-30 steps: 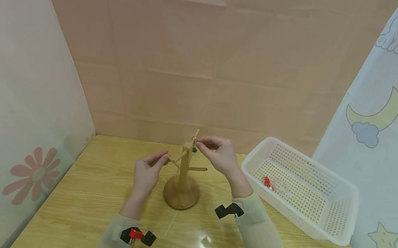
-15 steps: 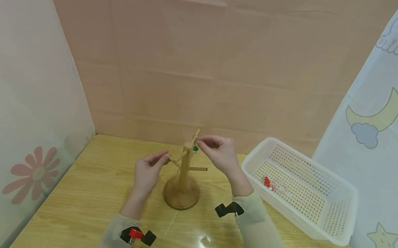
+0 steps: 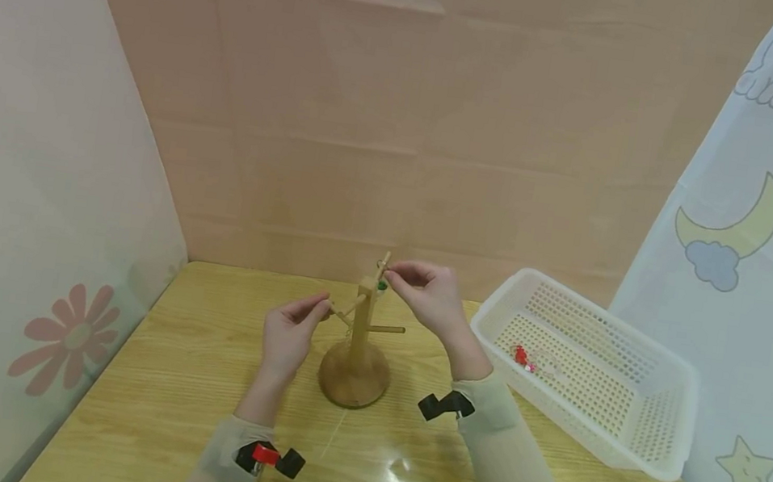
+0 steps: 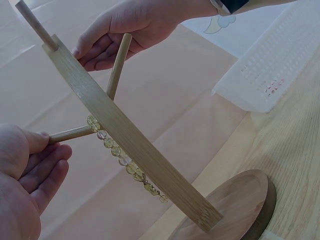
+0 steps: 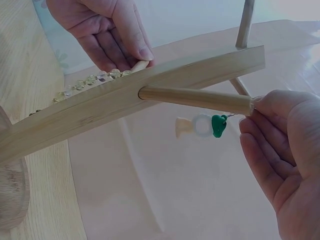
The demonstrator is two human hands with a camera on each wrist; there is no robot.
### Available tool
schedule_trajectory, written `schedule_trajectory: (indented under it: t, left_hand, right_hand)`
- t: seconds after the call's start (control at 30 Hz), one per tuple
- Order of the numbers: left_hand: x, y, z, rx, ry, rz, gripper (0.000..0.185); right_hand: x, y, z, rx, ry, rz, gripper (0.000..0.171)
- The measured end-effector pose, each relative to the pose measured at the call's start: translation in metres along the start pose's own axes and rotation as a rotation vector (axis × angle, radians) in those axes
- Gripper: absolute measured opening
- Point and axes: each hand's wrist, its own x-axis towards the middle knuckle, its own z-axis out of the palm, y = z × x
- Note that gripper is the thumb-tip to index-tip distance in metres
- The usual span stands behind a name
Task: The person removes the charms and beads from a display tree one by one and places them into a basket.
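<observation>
A wooden peg stand (image 3: pixel 358 343) with a round base stands on the table between my hands. My left hand (image 3: pixel 288 334) pinches the tip of its left peg (image 4: pixel 70 134) between thumb and fingers. From that peg a bracelet of clear and yellowish beads (image 4: pixel 116 150) hangs against the post. My right hand (image 3: pixel 433 304) is at the upper far peg (image 3: pixel 384 263), pinching the thin loop of a small charm. In the right wrist view the charm (image 5: pixel 218 125) dangles below the fingertips: a green piece, a pale ring and a beige piece. The loop overlaps the peg in the head view.
A white perforated plastic basket (image 3: pixel 654 439) sits at the right, with red and pinkish beaded trinkets (image 3: pixel 522 357) inside. Another peg (image 3: pixel 386 329) sticks out rightward from the post. A peach cloth (image 3: pixel 311 142) closes off the back, and printed cloths flank both sides.
My right hand has risen slightly, and the green charm hangs a little higher and farther out along the peg. My left hand keeps its pinch on the left peg.
</observation>
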Motion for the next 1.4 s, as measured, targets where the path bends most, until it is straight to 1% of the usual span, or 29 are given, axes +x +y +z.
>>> schedule_trajectory:
  t: [0.23, 0.47, 0.63, 0.83, 0.97, 1.27, 1.4]
  left_hand:
    - [-0.0011, 0.0017, 0.0007, -0.004, 0.000, -0.006, 0.021]
    - [-0.0013, 0.0009, 0.0012, -0.007, 0.010, 0.004, 0.018]
    - [-0.0014, 0.0007, 0.0020, -0.009, 0.016, -0.002, 0.018]
    - [-0.0011, 0.0004, 0.0020, -0.004, 0.014, -0.015, 0.021]
    - [-0.0007, 0.0006, 0.0018, -0.002, 0.011, -0.021, 0.022]
    - [-0.0009, 0.0034, 0.0019, 0.004, 0.007, -0.004, 0.020]
    - [-0.0003, 0.0040, 0.0017, 0.002, 0.005, 0.007, 0.020]
  right_hand:
    - [0.0009, -0.0017, -0.0009, -0.021, 0.017, 0.003, 0.009]
    - [0.0015, -0.0027, -0.0019, 0.002, 0.027, 0.002, 0.009]
    - [0.0026, -0.0003, -0.0018, -0.011, 0.045, -0.002, 0.010]
    - [0.0041, 0.0008, -0.0017, 0.009, 0.072, -0.001, 0.011]
    - [0.0053, 0.0010, -0.0021, 0.018, 0.091, 0.012, 0.011]
    - [0.0062, 0.0002, -0.0019, 0.006, 0.121, 0.059, 0.012]
    - [0.0065, -0.0008, -0.0016, 0.021, 0.129, 0.072, 0.013]
